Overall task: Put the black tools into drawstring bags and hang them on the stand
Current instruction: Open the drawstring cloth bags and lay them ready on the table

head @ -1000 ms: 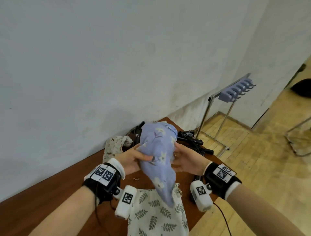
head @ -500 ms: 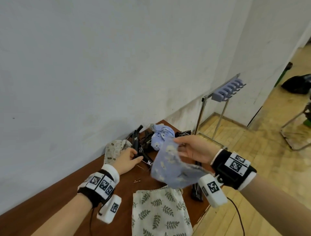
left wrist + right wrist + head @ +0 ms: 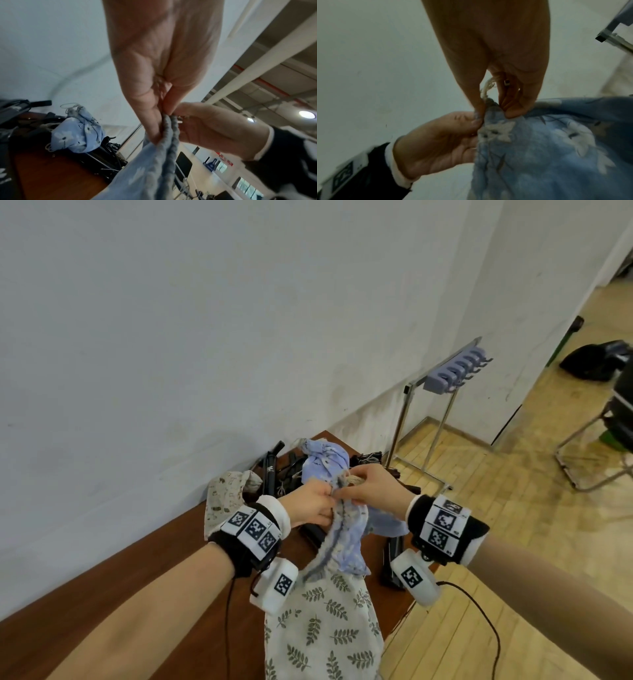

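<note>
The blue flowered bag (image 3: pixel 346 537) hung above the near end of the table (image 3: pixel 102 587), held up at its gathered mouth, its body drooping over the leaf-print bag (image 3: pixel 322 631) that lay flat at the table's front edge. Both hands met at the mouth of the blue flowered bag. The left hand (image 3: pixel 310 505) pinched the ruffled hem between thumb and fingers; the left wrist view showed the gathered cloth running down from that pinch. The right hand (image 3: pixel 371 486) pinched the same hem just beside it, thumb and fingers closed on the fabric, with a pale drawstring (image 3: pixel 488 86) rising between its fingers. Whether the bag had anything inside could not be told.

Behind the hands a second blue bag (image 3: pixel 325 462) sat on the far end of the table, cinched at the top, among a pile of black tools (image 3: pixel 270 470). A beige printed bag (image 3: pixel 224 498) lay crumpled to the left of that pile, near the wall (image 3: pixel 205 320). Another black tool (image 3: pixel 392 559) lay near the table's right edge, below the right wrist.

The stand (image 3: pixel 445 378) stood on the wooden floor (image 3: pixel 513 508) beyond the table's far corner, with a row of lilac hooks on its top bar.
</note>
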`<state>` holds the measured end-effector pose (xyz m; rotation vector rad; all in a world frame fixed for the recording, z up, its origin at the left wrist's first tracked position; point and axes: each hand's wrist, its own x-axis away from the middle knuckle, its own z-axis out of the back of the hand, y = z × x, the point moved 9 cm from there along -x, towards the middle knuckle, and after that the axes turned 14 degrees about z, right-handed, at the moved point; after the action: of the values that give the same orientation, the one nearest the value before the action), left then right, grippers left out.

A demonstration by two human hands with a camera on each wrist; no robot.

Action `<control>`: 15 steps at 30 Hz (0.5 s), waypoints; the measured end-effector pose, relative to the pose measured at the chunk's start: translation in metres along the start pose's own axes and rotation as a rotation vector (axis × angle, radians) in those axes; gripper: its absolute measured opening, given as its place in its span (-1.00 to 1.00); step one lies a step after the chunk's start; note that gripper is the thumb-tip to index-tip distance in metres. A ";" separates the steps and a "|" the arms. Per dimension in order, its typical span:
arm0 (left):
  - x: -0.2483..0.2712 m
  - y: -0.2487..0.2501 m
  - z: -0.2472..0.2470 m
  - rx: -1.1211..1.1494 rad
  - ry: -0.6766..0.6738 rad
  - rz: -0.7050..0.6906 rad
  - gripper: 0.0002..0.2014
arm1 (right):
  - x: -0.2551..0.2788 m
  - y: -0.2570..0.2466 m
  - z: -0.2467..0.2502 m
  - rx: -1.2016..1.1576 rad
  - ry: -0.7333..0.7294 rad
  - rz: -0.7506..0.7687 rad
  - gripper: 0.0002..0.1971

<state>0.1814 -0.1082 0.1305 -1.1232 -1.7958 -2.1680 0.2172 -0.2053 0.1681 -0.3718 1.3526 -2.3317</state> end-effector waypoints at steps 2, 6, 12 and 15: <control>0.001 0.003 0.003 -0.038 0.094 -0.003 -0.79 | -0.002 0.008 -0.001 0.017 0.026 0.001 -0.92; 0.021 0.017 0.043 -0.321 0.556 -0.152 -0.91 | 0.005 0.016 0.021 0.078 0.136 -0.038 -0.88; 0.038 0.026 0.044 -0.521 0.689 -0.296 -0.85 | 0.018 0.014 0.023 0.450 -0.062 -0.039 -0.88; 0.027 0.025 0.031 -0.531 0.515 -0.279 -0.83 | 0.021 -0.009 0.009 0.560 -0.121 0.125 -0.57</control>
<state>0.1893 -0.0779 0.1679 -0.3007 -1.2441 -2.8545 0.2006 -0.2181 0.1804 -0.2385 0.6048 -2.4097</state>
